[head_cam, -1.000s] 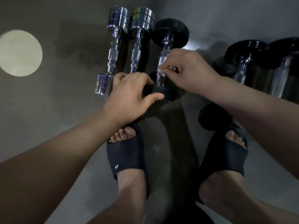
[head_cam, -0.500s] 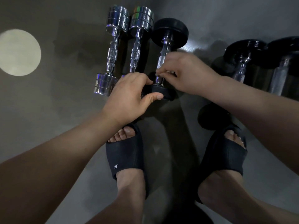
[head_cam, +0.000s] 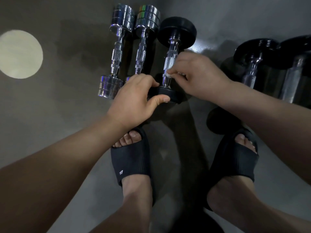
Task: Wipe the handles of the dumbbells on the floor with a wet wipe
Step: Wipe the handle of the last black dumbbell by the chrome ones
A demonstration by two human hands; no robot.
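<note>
**A:** What's down there, biggest first?

**B:** A grey floor (head_cam: 50, 125) with weights lying in a row on it. There are two chrome dumbbells (head_cam: 117, 56) side by side on the left and a black dumbbell (head_cam: 176, 31) just beside them. Some bigger black dumbbells (head_cam: 249, 51) lie well apart to the right. The person's sandals (head_cam: 131, 163) stand just short of the row.

**A:** And the hands?

**B:** The left hand (head_cam: 134, 101) grips the near black end, with its fingers curled over the top and the thumb hooked under the front. The right hand (head_cam: 200, 76) has its fingers pressed together, pinching the wet wipe (head_cam: 168, 74) against the handle (head_cam: 170, 61), low down near that end.

**A:** So it's mid-wipe. How do you do it well?

**B:** I'd say keep the left hand clamped so the weight can't roll. Then wrap the wipe right round the bar — the far side counts too — and draw it the full length. The rough middle band likely wants firmer pressure or a twist. Only a small corner of the wipe shows, so opening it out would cover more metal.

**A:** Is there a packet or a bin anywhere?

**B:** None in view — the only wipe showing is the one being pinched. I can't tell which handles are already clean.
</note>
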